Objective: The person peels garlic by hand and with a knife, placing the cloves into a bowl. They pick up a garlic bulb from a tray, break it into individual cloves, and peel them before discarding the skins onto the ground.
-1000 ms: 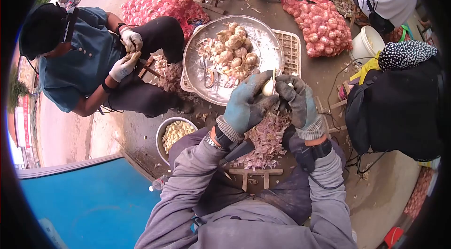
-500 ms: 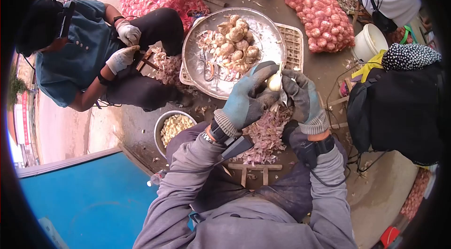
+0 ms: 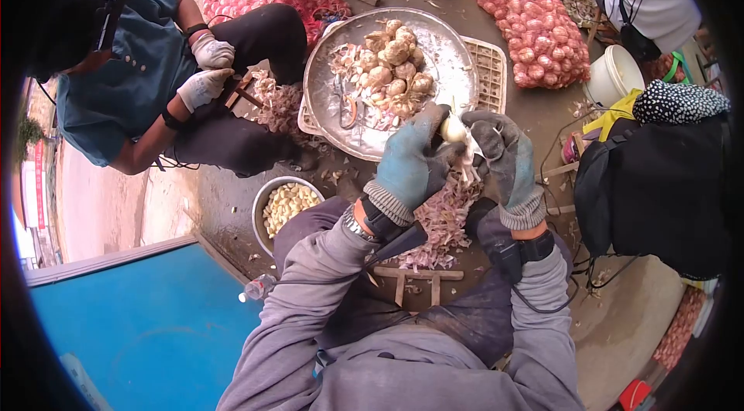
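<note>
My left hand (image 3: 415, 155), in a blue and dark grey glove, pinches a pale garlic clove (image 3: 453, 129) between thumb and fingers. Close beside it, my right hand (image 3: 504, 151), gloved the same way, has its fingers closed on whitish garlic skin (image 3: 470, 159) that hangs down from the clove. Whether a small tool is also in that hand is hidden. Just beyond both hands, a round metal tray (image 3: 449, 62) carries whole garlic bulbs (image 3: 395, 55), loose skins and scissors (image 3: 349, 110). Below my hands lies a heap of pinkish skins (image 3: 438, 229).
A bowl (image 3: 258, 217) of peeled cloves (image 3: 288, 207) stands by my left knee. Mesh garlic sacks (image 3: 535, 35) lie behind the tray. A gloved co-worker (image 3: 128, 78) sits at left. At right are a white bucket (image 3: 616, 74) and a black bag (image 3: 659, 178). A blue surface (image 3: 147, 326) lies lower left.
More skin now hangs loose between the hands. The left hand has shifted slightly right and downward, still holding the clove; the right hand stays close by.
</note>
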Motion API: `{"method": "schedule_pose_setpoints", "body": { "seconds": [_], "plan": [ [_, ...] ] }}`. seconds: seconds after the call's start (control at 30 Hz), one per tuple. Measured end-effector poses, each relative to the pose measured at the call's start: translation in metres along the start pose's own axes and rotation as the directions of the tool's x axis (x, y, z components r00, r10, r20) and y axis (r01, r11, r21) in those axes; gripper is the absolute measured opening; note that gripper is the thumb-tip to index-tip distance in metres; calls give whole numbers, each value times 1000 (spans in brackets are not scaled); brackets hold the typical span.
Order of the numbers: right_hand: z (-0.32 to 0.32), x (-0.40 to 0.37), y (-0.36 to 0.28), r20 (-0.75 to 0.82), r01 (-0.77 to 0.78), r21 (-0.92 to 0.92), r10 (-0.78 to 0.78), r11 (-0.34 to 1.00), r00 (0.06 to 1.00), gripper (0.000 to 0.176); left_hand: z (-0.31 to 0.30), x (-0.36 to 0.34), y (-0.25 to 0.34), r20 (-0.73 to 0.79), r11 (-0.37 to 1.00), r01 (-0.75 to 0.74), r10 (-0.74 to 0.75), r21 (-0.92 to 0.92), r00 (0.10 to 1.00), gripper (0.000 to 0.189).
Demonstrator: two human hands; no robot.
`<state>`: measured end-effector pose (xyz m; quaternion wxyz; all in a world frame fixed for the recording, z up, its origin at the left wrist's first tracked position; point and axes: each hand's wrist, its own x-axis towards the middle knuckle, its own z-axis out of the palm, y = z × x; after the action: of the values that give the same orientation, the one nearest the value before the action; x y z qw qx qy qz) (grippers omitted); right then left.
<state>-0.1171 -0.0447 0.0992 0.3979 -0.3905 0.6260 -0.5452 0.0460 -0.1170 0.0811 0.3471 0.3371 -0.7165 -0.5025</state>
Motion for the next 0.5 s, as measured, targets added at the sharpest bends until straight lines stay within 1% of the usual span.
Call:
{"method": "schedule_pose_setpoints", "body": {
  "seconds": [0.03,0.07,0.1,0.13,0.17,0.2,0.23,0.27,0.3,0.33,0.37,0.4,0.43,0.47,0.5],
  "plan": [
    [5,-1,1,12,-115,15,115,993,993,25,2,-1,0,3,1000,2,-2,-1,1000,54],
    [5,-2,5,8,-120,16,120,993,993,25,3,-4,2,-30,990,-72,76,118,997,55],
    [4,-1,9,34,-61,-44,62,997,997,26,4,-5,5,-53,961,-141,157,237,986,55],
    [3,-1,11,64,2,-103,5,995,998,27,3,-5,9,-51,962,-139,155,234,987,55],
    [2,-2,11,51,-43,-64,46,997,998,29,-1,-3,14,-13,960,-174,181,220,983,55],
    [0,-2,9,50,-44,-67,47,997,998,29,-4,-2,15,24,957,-208,208,204,978,55],
    [-3,-3,5,82,-101,53,97,993,992,31,-6,-1,14,23,957,-208,208,201,978,55],
    [-5,-3,3,118,-160,171,141,972,983,32,-8,0,13,76,997,-69,66,34,995,55],
    [-8,-2,8,118,-160,169,141,973,983,32,-9,0,12,150,989,84,-65,-126,987,55],
    [-10,1,18,152,-137,249,101,959,983,33,-8,0,10,150,988,83,-64,-127,987,55],
    [-11,1,23,183,-117,329,58,937,981,35,-8,-1,6,227,941,227,-171,-252,959,56],
    [-11,1,22,182,-117,329,58,937,981,35,-8,-1,7,315,857,370,-262,-358,912,57],
    [-10,0,19,173,-62,251,18,966,985,34,-8,-1,8,346,816,421,-292,-396,892,59],
    [-9,-1,17,168,-7,170,-22,985,986,34,-11,-1,10,344,815,421,-293,-398,892,59],
    [-8,-2,15,172,-8,170,-21,985,985,34,-15,2,12,331,858,366,-249,-361,910,59]
  ]
}}
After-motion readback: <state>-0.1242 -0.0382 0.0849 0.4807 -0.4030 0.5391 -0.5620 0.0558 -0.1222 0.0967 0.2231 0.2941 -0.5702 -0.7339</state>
